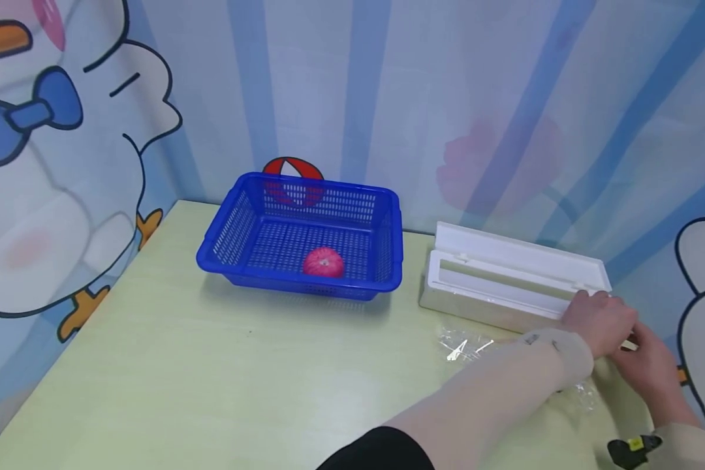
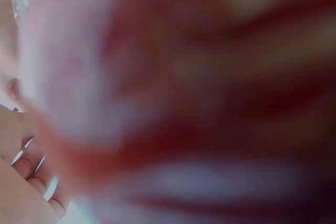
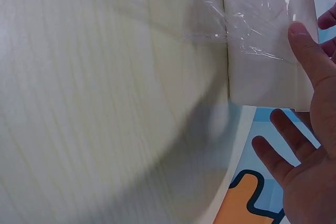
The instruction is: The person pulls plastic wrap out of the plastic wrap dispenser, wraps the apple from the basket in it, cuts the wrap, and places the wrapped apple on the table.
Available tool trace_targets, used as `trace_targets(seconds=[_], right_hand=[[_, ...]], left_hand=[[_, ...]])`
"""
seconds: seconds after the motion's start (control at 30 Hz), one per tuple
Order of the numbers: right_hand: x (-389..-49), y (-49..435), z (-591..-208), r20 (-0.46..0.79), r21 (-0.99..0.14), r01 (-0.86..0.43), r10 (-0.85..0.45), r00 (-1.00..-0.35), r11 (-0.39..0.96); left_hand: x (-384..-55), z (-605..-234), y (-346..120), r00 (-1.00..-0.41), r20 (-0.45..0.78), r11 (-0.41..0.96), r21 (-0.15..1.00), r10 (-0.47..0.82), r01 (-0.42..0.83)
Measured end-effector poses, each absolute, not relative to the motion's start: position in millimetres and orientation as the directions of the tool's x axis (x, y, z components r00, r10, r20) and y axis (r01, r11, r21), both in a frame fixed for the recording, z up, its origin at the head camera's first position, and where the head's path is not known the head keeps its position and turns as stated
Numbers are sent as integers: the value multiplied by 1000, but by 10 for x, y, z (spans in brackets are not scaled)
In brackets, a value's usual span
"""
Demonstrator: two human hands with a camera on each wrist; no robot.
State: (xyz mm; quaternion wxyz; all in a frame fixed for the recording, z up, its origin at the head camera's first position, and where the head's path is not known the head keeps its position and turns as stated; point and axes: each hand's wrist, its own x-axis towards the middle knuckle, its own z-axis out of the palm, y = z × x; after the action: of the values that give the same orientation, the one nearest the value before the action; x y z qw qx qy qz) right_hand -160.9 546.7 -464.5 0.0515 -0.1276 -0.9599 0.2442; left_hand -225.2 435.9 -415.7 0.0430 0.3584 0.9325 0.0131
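A long white box [image 1: 487,307], resembling a cling film dispenser, has its lid [image 1: 523,254] raised, showing a slot along the top. Clear plastic film [image 1: 464,344] lies crumpled before it and covers part of its face in the right wrist view. My left hand [image 1: 602,320] is over the box's right end; its fingertips are hidden, and its wrist view is a blur of skin. Beside it, my right hand [image 1: 652,365] holds that same end, the thumb [image 3: 307,51] on the film-covered face and other fingers behind. Two lower fingers [image 3: 283,140] stick out straight.
A blue plastic basket [image 1: 299,287] stands left of the box, holding a round pink thing [image 1: 324,262] with pale streaks. Behind the pale wooden table [image 1: 241,378] hangs a printed cloth [image 1: 329,78]. The table's right edge is close to my right hand.
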Motion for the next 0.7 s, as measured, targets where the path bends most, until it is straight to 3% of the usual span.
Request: trace_targets(seconds=[0.23, 0.7], right_hand=[[-1605, 5477, -4615, 3, -476, 247, 282, -959, 844], [-1619, 5496, -4602, 59, -418, 192, 238, -970, 888]], left_hand=[[-2262, -4124, 4388, -731, -83, 735, 22, 677, 678], [-2258, -4014, 4376, -732, -105, 736, 1, 673, 677]])
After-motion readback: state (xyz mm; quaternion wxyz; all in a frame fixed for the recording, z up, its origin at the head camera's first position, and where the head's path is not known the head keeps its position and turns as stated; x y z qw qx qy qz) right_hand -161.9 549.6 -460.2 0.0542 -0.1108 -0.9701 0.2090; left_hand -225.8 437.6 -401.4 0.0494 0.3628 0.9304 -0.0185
